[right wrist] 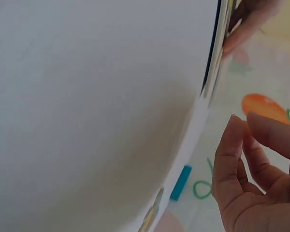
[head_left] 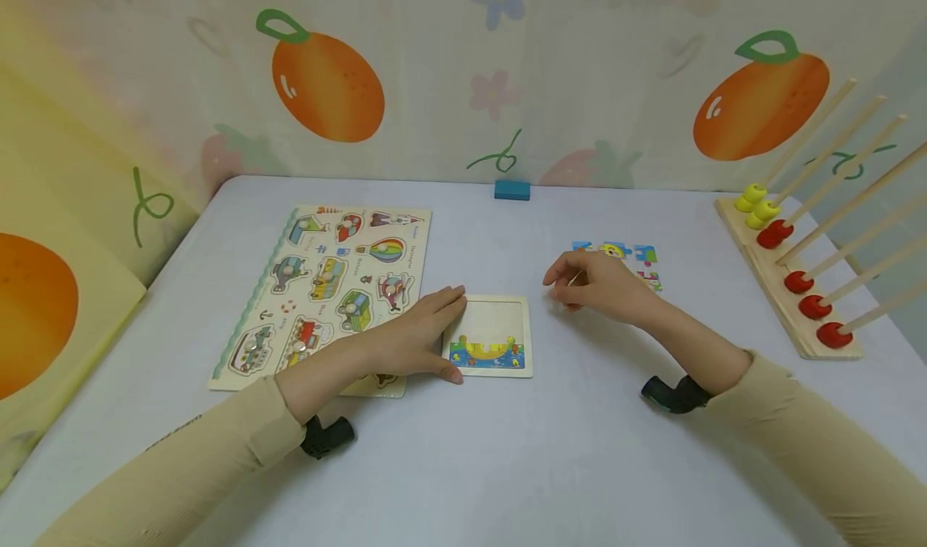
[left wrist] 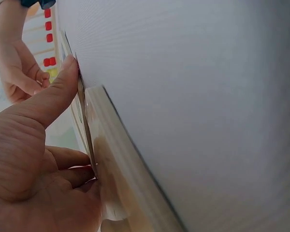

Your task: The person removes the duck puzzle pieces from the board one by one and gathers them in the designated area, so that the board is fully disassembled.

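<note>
A small square wooden puzzle tray (head_left: 496,317) lies mid-table, with blue and yellow jigsaw pieces (head_left: 488,353) filling its lower part. My left hand (head_left: 409,342) rests along its left side, fingers extended toward the far corner and thumb at the near one. Over the table to the right of the tray hangs my right hand (head_left: 597,285), fingers loosely bent. The right wrist view shows its thumb and fingertips close together, nothing visible between them. Loose jigsaw pieces (head_left: 644,254) lie just behind that hand, which partly covers them.
To the left lies a large wooden peg puzzle board (head_left: 384,289) with vehicle pictures, partly under my left forearm. A bead counting rack (head_left: 789,289) with upright rods stands at the right. A blue block (head_left: 512,190) sits at the far edge, before a fruit-patterned cloth (head_left: 434,88).
</note>
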Action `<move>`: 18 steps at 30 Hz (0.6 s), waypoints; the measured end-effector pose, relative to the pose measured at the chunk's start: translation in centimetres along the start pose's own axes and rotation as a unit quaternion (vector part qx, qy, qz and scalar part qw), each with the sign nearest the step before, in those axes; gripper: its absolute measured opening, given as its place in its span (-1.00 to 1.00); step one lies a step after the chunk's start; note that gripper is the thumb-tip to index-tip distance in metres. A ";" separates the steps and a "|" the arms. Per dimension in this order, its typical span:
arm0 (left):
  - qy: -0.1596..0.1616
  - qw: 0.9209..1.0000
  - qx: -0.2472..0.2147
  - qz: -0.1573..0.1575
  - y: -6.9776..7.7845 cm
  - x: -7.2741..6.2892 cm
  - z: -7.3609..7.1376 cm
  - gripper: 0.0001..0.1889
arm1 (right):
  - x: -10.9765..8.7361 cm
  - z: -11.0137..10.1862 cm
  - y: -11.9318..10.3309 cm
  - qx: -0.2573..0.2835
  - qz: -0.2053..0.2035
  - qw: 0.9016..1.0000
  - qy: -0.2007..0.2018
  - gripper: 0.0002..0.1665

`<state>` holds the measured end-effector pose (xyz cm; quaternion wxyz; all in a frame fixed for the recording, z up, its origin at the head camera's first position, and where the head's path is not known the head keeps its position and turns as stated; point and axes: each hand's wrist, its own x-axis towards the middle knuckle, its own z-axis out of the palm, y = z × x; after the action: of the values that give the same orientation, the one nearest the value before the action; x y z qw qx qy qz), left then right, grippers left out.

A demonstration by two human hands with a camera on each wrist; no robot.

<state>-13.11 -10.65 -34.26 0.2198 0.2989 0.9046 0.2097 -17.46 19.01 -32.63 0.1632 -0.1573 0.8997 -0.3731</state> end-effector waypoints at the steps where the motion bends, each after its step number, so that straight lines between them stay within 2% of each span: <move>1: 0.000 1.000 0.000 0.000 0.0 0.0 0.0 0.15 | 0.1 0.3 -0.3 -0.001 -0.003 1.000 -0.004 -0.80; 9: 0.000 1.000 -0.001 0.001 -0.2 0.1 0.1 0.15 | 0.4 3.0 -2.9 0.024 -0.027 0.998 -0.053 -0.82; 14: 0.001 1.000 0.000 0.002 -0.4 0.2 0.2 0.15 | 0.3 4.7 -4.4 0.010 -0.067 0.994 -0.082 -0.84; 18: 0.002 1.000 -0.004 0.006 -0.5 0.2 0.2 0.15 | 0.3 5.7 -5.2 -0.001 -0.083 0.992 -0.097 -0.83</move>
<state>-13.42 -10.84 -34.71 0.2182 0.3032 0.9022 0.2154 -14.57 11.85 -32.79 0.2183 -0.2674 0.8637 -0.3673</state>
